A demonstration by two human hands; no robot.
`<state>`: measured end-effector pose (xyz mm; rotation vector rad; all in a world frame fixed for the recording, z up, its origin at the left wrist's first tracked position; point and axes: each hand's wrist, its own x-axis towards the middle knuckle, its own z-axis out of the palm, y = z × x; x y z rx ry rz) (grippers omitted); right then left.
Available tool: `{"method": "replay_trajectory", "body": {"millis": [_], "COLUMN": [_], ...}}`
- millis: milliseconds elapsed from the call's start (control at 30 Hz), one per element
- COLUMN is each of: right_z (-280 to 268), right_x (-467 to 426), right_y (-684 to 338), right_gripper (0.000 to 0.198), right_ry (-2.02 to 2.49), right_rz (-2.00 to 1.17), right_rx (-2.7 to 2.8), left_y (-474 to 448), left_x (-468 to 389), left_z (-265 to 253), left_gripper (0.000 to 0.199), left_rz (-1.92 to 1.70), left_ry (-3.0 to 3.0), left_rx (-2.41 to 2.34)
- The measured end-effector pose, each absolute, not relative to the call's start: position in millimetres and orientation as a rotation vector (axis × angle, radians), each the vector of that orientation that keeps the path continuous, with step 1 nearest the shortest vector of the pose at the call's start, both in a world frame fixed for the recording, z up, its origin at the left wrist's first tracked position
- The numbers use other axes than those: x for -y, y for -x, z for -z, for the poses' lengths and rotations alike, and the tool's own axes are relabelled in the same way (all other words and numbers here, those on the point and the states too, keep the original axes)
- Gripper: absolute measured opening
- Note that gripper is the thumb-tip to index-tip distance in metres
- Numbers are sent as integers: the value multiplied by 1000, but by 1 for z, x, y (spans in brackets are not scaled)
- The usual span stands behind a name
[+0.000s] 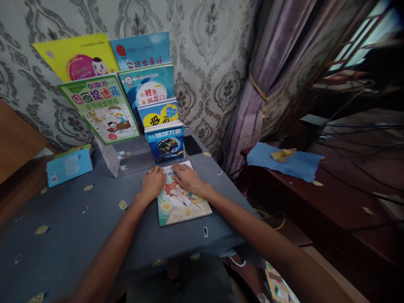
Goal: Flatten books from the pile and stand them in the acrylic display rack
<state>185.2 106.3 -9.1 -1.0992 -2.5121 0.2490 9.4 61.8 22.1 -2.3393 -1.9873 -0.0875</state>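
A thin picture book (179,204) with an illustrated cover lies flat on the cloth-covered table, directly before me. My left hand (154,182) touches its upper left edge, fingers stretched forward. Across the upper part of the cover lies my right hand (188,178), its fingers extended and hiding some of the title. Just beyond the book, a blue book with a globe on its cover (167,145) stands in front of a yellow and blue book (159,114) in a clear stand (132,158).
The stand also bears a green-bordered book (109,118), a yellow book (77,54) and blue books (139,48). A light-blue book (70,167) lies propped at left. A dark phone (192,145) rests behind the stand. On the right, a blue cloth (261,162) covers part of a dark-red cabinet.
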Motion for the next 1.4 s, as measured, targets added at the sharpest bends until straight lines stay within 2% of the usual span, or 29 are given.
{"method": "replay_trajectory", "body": {"millis": [200,533,933,1067,1233,1400], "right_z": [15,48,46,43,37,33], "right_x": [-117,-161,-152,-149,-143,-140], "right_y": [-200,-252,-247,-247,-246,-246], "right_gripper": [36,37,37,37,38,36], "right_ry": [1119,1114,1185,1183,1166,1159], "right_rz": [-386,-602,-535,-549,-547,-578], "right_rx": [2385,1898,2007,2007,1967,1928], "left_y": [-37,-62,-74,-70,-60,-61], "left_x": [-70,-105,-109,-112,-112,-98], "left_z": [-25,0,-5,0,13,15], "left_gripper": [32,24,28,31,44,40], "left_rz": [75,514,370,442,572,474], "left_ry": [2328,2772,2735,2774,2845,2842], "left_rx": [1940,1467,1525,1500,1374,1373]}}
